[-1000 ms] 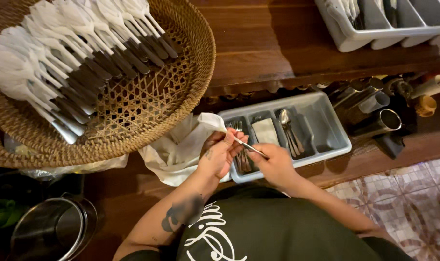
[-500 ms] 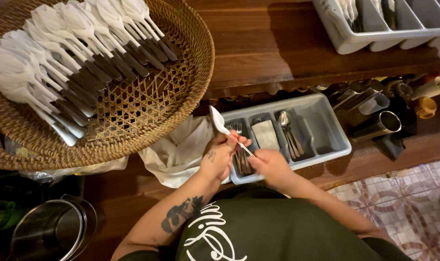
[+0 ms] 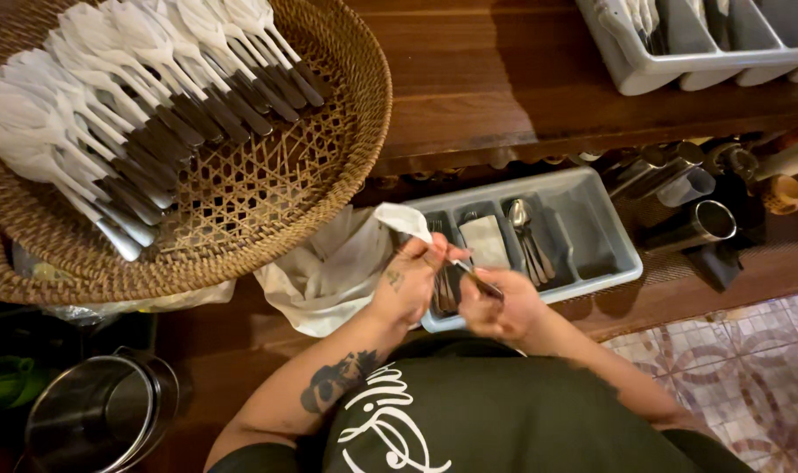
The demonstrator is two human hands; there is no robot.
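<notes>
My left hand (image 3: 410, 280) pinches the napkin-wrapped end of a cutlery set (image 3: 405, 220), its white tip pointing up and to the left. My right hand (image 3: 501, 307) grips the metal handles (image 3: 474, 277) of the same set. Both hands are held over the near edge of a grey cutlery tray (image 3: 605, 271) that holds spoons (image 3: 526, 236), forks and a folded napkin (image 3: 485, 242). A big round wicker basket (image 3: 268, 201) at the upper left holds several napkin-wrapped cutlery sets (image 3: 127, 114) laid in rows.
A white cloth (image 3: 324, 276) lies bunched left of the tray. A second grey cutlery tray (image 3: 653, 61) sits on the wooden shelf at the top right. Metal cups (image 3: 697, 223) stand at the right. A steel pot (image 3: 101, 416) is at the bottom left. Patterned floor tiles (image 3: 749, 368) lie at the lower right.
The white napkin now covers the end of the cutlery in my hands; a second ago only bare metal showed. The wrapped tip has swung up and to the left.
</notes>
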